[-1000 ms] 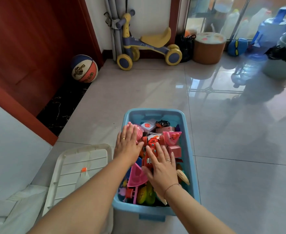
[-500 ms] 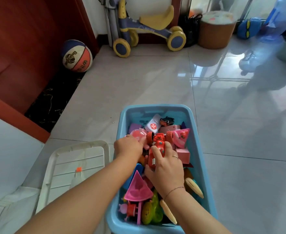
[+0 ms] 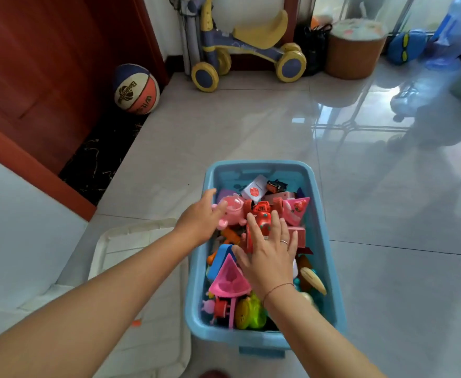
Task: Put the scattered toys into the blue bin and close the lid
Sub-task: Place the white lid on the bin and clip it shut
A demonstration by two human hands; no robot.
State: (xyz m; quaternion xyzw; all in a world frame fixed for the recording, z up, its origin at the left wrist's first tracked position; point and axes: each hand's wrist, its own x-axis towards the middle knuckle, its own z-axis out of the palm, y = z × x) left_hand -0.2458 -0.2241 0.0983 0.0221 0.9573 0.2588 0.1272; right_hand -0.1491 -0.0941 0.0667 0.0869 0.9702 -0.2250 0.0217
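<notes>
The blue bin (image 3: 330, 241) stands on the tiled floor, filled with several plastic toys. My left hand (image 3: 200, 218) reaches over its left rim, fingers apart, fingertips on a pink pig toy (image 3: 234, 210). My right hand (image 3: 270, 251) lies flat with spread fingers on a red robot toy (image 3: 262, 214) in the middle of the pile. A pink triangular toy (image 3: 230, 279) sits just left of my right wrist. The white lid (image 3: 139, 230) lies flat on the floor to the left of the bin, partly hidden under my left arm.
A basketball (image 3: 136, 88) rests by the red door (image 3: 33, 64) at the far left. A yellow and blue ride-on (image 3: 251, 50), a brown stool (image 3: 352, 50) and a blue water jug (image 3: 452, 31) line the back wall. Bare tiles stretch right of the bin.
My left hand has uncurled from a fist to spread fingers over the pink pig. My right hand has flattened on the red robot. The view has dipped slightly closer.
</notes>
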